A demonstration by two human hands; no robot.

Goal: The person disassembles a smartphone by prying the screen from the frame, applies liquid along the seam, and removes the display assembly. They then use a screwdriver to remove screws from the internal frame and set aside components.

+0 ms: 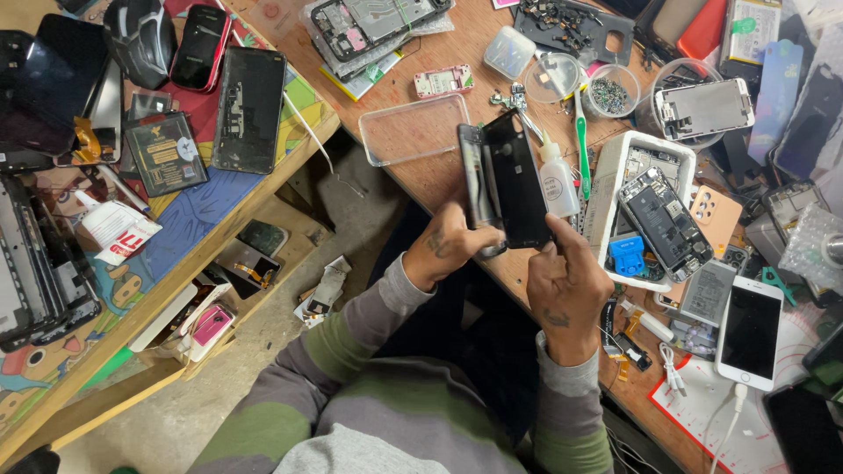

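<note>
Fingers of your left hand [446, 244] are curled around the lower end of the phone's back housing [475, 180], thumb across its edge, pinching it from the side. Your right hand [569, 285] pinches the bottom corner of the black screen panel [518, 180] between thumb and fingertips, the panel swung open from the housing like a book cover. Both parts are held up above the near edge of the bench [439, 180], tilted upright and touching along their lower end.

Judge the screen panel as thin, light, stiff and brittle: glass that will likely crack if you twist or bend it. Its glossy face looks slippery, so your hold belongs on the edges and corners, not flat on the face. The housing is probably the heavier, sturdier half; grip it by its long sides. Whether a ribbon cable joins the two near the hinge line cannot be made out, so treat the opening angle with care.

The panel is plain black and reflective, with no visible cracks. The housing shows a dark grey inner side, seen nearly edge-on.

Just beyond lie a clear plastic tray [413, 129], a small white squeeze bottle [557, 180], a green-handled toothbrush [583, 149], and a white tray [615, 167] holding another opened phone [663, 224].
</note>
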